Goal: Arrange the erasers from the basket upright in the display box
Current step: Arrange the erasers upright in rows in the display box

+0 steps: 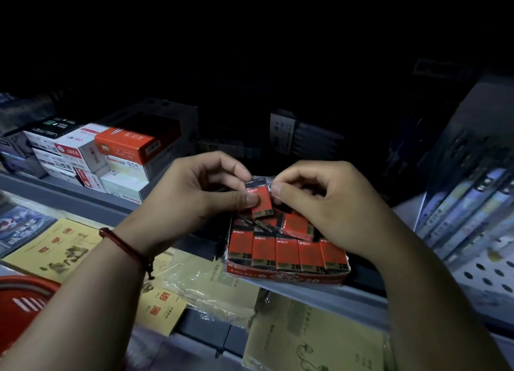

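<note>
L hand (211,187) pinched eraser (262,201) mid-body; long axis near upright, 2B end down. R hand (314,201) at its top corner, pinch vs touch unclear. Display box (286,275) just below grip, twd R-hand side.

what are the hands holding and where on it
One red 2B eraser. The left hand pinches its left edge, thumb on the face; the right hand pinches its top right corner.
</note>
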Available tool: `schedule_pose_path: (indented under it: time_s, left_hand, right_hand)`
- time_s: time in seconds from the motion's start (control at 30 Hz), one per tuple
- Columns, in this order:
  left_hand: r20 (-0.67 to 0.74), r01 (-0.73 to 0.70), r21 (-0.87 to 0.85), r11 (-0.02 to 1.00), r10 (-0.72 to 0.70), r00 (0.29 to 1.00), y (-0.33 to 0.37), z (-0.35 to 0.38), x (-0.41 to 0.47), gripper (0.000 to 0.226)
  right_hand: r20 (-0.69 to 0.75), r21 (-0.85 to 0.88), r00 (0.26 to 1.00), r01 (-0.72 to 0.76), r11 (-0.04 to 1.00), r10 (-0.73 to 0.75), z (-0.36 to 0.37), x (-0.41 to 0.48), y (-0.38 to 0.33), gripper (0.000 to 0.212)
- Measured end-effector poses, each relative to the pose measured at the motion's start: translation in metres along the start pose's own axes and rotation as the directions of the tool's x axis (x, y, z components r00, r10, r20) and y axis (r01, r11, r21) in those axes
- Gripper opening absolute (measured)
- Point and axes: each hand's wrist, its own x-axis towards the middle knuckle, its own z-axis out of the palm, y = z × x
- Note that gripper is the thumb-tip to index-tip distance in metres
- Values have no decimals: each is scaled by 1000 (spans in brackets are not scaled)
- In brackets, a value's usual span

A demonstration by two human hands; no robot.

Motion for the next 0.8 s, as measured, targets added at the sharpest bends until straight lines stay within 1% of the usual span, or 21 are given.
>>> schedule_pose_path:
  time_s: [0.07,0.13,0.2,0.3,0.4,0.47,0.53,0.6,0.67,0.73,0.8]
  left_hand:
    - [-32,16,-41,999,-18,999,-1,5,2,33]
    - [-60,14,-60,998,-18,998,-1,11,4,36]
    - [-86,-1,-35,999,-2,996,-2,16,7,38]
    - [-122,-34,14,999,35,992,-4,24,11,34]
    - [-120,-70,66,995,78,990,-3,30,16,29]
    - [-107,-81,106,991,92,990,-2,34,21,21]
    - [-96,-79,170,982,96,991,-5,38,27,14]
    - [-87,-68,286,956,97,992,-10,41,32,8]
    - [-67,-77,411,908,114,991,-14,42,33,5]
    - [-31,-97,509,855,131,991,-15,42,34,11]
    - [-4,-112,571,814,139,990,-16,42,33,17]
  right_hand:
    - [-17,47,999,-26,999,27,0,0,1,4]
    - [-36,91,997,-66,994,69,0,0,3,9]
    - [-43,101,995,-85,991,90,-1,0,4,13]
    - [-78,87,990,-112,990,119,-3,-1,7,18]
    - [-154,43,969,-188,981,193,-6,-3,10,12]
    - [-210,23,938,-279,960,277,-7,-4,12,26]
    - [-255,-1,909,-343,939,331,-8,-3,14,39]
    - [-281,-29,890,-383,923,360,-8,-2,14,44]
    - [-277,-84,889,-400,913,364,-5,-1,17,42]
    - [-227,-138,903,-400,906,364,-3,1,21,36]
    - [-186,-157,913,-394,906,364,-2,2,24,32]
